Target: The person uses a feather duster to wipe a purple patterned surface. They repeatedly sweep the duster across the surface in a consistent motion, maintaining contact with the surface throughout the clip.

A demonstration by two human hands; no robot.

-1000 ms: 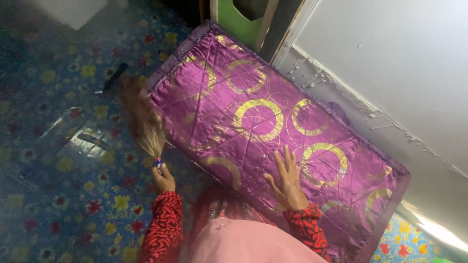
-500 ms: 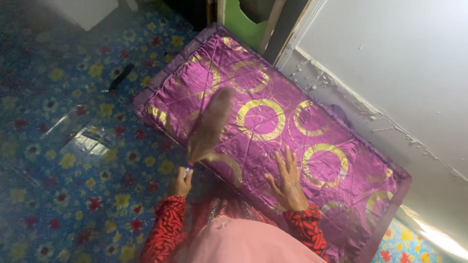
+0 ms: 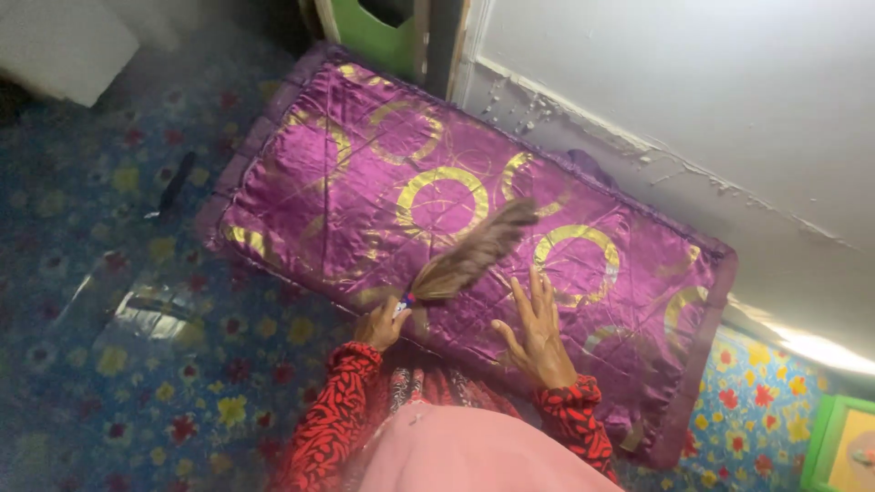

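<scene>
A purple satin mattress (image 3: 310,187) with gold ring patterns lies on the floor against a white wall. My left hand (image 3: 378,325) grips the handle of a short straw hand broom (image 3: 474,255), whose bristles lie across the mattress top, pointing up and right. My right hand (image 3: 536,333) rests flat on the mattress with its fingers spread, just right of the broom. Both sleeves are red with a black pattern.
A blue floor covering (image 3: 137,364) with red and yellow flowers spreads to the left and front. The white wall (image 3: 693,91) runs along the mattress's far side. A green panel (image 3: 383,36) stands at its far end. A green box corner (image 3: 852,442) shows at lower right.
The broom has swung from the floor at the mattress's left edge up onto the mattress and across to the right. My right hand stayed flat in place. The view shifted slightly.
</scene>
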